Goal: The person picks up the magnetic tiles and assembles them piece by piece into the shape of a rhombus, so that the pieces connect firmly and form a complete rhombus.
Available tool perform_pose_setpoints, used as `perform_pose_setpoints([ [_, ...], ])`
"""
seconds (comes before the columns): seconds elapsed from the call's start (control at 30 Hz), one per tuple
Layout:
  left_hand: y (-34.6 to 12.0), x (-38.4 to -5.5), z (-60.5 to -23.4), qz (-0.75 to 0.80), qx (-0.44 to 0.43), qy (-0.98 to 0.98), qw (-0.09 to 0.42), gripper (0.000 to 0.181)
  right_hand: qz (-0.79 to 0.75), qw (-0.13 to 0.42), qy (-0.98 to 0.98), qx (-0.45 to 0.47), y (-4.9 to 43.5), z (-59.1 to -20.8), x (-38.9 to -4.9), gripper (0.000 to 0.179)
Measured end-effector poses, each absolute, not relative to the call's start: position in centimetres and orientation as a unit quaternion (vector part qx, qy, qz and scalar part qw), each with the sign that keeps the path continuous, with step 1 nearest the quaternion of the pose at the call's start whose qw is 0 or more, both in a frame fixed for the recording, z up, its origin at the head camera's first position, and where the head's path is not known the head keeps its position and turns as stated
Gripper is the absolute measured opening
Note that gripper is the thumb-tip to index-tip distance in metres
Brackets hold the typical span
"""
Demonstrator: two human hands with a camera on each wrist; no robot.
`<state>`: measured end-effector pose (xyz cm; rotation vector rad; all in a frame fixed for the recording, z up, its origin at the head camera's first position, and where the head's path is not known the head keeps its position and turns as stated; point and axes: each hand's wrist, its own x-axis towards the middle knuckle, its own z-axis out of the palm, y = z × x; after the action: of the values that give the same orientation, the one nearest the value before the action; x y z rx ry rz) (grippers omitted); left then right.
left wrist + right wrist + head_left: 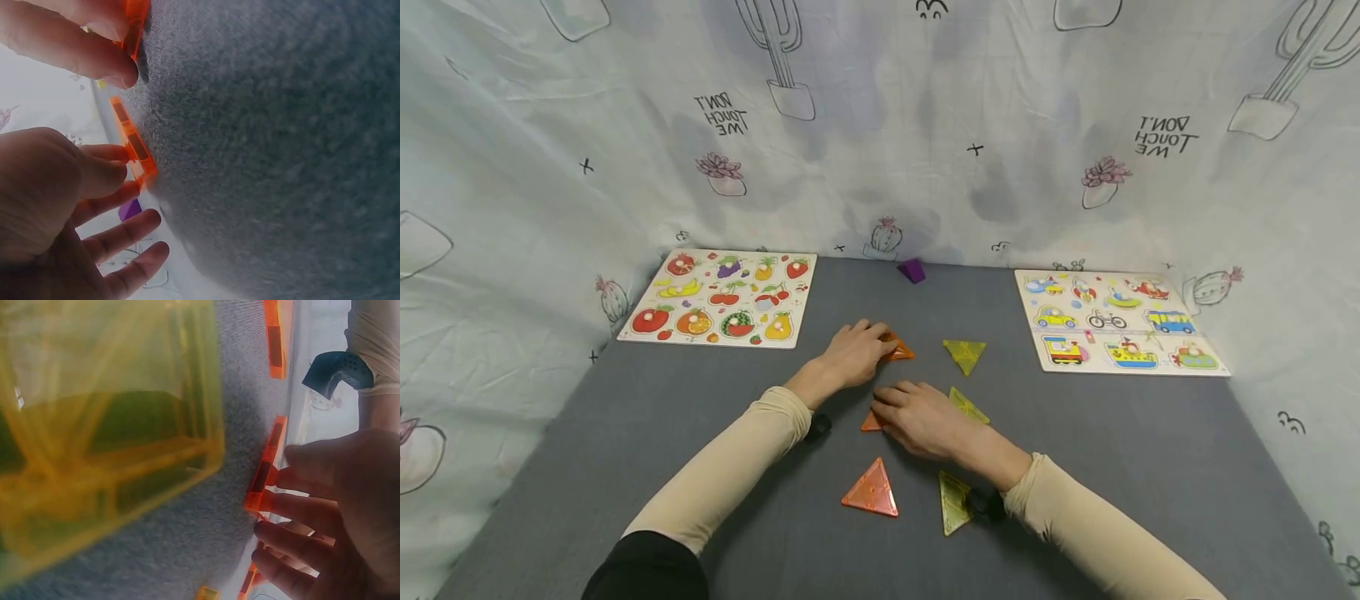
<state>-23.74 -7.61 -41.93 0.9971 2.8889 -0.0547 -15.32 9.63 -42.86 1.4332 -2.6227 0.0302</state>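
Tabletop (775, 533) | head-only: fruit board (718, 311) | left wrist: left fingers (103, 151) pinch orange tile (139, 147)

Worktop (1037, 433), grey. On it we list: one fruit puzzle board (713, 310), rear left; one vehicle puzzle board (1135, 323), rear right; between them, at the back edge, one purple piece (913, 271). Down the middle we count three orange triangles (874, 490): the farthest partly covered by the left hand (857, 354), the middle one by the right hand (921, 417), the nearest lying flat, uncovered. To their right we enter three yellow triangles (965, 355) in a loose column.
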Motion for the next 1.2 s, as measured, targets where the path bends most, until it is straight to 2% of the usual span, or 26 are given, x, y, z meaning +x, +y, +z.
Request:
perform_pose_setpoints([
  [0.37,-9.3,-23.9,-41.9,0.046,0.313,0.948,0.008,0.020,0.009,0.077,-0.875,0.479,9.6,-42.2,-15.9,0.028],
  [0.53,-9.8,-24.1,-41.9,0.068,0.304,0.950,0.009,0.015,0.038,0.077,-0.877,0.472,9.6,-42.3,-16.1,0.028],
  [0.67,-10.0,-24.2,-41.9,0.079,0.295,0.952,0.008,0.020,0.059,0.082,-0.878,0.467,9.6,-42.4,-16.2,0.027],
  [0.87,-10.6,-24.1,-41.9,0.083,0.267,0.960,0.009,0.032,0.080,0.106,-0.876,0.463,9.4,-42.3,-16.3,0.039],
  [1.03,-10.9,-23.9,-41.9,0.093,0.246,0.965,0.023,0.029,0.099,0.111,-0.878,0.456,9.5,-42.2,-16.4,0.036],
  [1.2,-11.2,-23.8,-42.0,0.104,0.243,0.964,0.016,0.030,0.118,0.103,-0.886,0.436,9.5,-42.1,-16.5,0.033],
])
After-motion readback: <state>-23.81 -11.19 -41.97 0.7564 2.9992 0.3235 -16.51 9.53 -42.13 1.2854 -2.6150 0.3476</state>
